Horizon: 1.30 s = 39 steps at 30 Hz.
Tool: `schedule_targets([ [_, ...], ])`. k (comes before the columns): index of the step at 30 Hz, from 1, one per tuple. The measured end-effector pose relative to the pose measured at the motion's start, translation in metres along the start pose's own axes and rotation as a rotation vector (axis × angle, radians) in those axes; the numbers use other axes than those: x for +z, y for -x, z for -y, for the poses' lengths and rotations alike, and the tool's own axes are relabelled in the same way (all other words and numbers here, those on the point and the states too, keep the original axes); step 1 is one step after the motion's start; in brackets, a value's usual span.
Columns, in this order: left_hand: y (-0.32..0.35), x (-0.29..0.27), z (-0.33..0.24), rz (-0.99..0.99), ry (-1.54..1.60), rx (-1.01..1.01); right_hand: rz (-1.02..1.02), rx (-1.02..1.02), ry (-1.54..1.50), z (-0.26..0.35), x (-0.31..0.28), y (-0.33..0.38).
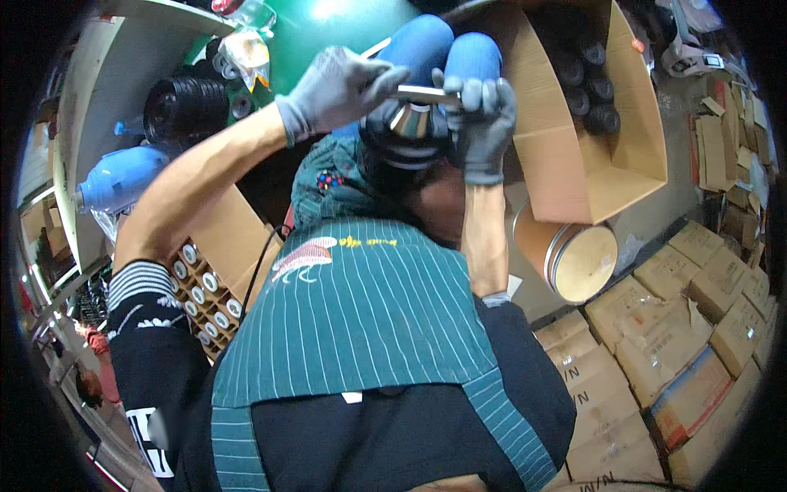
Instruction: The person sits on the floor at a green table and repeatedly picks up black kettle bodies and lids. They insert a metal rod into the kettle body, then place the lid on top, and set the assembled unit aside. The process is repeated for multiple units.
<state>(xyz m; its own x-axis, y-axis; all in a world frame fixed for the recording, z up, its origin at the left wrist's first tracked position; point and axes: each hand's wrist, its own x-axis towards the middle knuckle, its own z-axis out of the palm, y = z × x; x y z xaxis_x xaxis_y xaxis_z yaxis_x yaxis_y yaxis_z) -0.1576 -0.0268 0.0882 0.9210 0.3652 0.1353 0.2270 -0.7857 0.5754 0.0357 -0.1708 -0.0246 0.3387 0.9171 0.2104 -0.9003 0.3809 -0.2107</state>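
Note:
My left hand, in a grey glove, reaches in with bent fingers at the left end of a short, flat metal bar. My right hand, gloved alike, has its fingers curled round the bar's right end. Just below the bar, between my hands, is a shiny metal cone on a black round part. Whether the bar touches the cone I cannot tell. Beyond my hands are two rounded blue shapes, side by side. My gloves hide parts of the bar.
An open cardboard box with black round parts stands at the right, above a drum. Closed cartons fill the lower right. At the left are stacked black discs and a divided carton of white-topped pieces. A green surface lies ahead.

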Motion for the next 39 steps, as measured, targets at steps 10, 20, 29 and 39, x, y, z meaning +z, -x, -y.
schedule_targets([
  [10, -0.024, 0.017, 0.045, 0.109, 0.357, 0.145, 0.005, -0.231, 0.403, -0.006, 0.055, 0.05],
  [20, -0.078, 0.05, 0.052, 0.313, 0.409, 0.245, -0.323, -0.454, 0.829, -0.018, 0.097, 0.08],
  [29, -0.075, 0.037, 0.048, 0.143, 0.353, 0.312, -0.223, -0.407, 0.859, -0.012, 0.108, 0.062],
  [39, 0.026, 0.002, 0.12, -0.252, 0.699, -0.56, -0.458, 0.256, 1.337, 0.022, 0.079, 0.099],
])
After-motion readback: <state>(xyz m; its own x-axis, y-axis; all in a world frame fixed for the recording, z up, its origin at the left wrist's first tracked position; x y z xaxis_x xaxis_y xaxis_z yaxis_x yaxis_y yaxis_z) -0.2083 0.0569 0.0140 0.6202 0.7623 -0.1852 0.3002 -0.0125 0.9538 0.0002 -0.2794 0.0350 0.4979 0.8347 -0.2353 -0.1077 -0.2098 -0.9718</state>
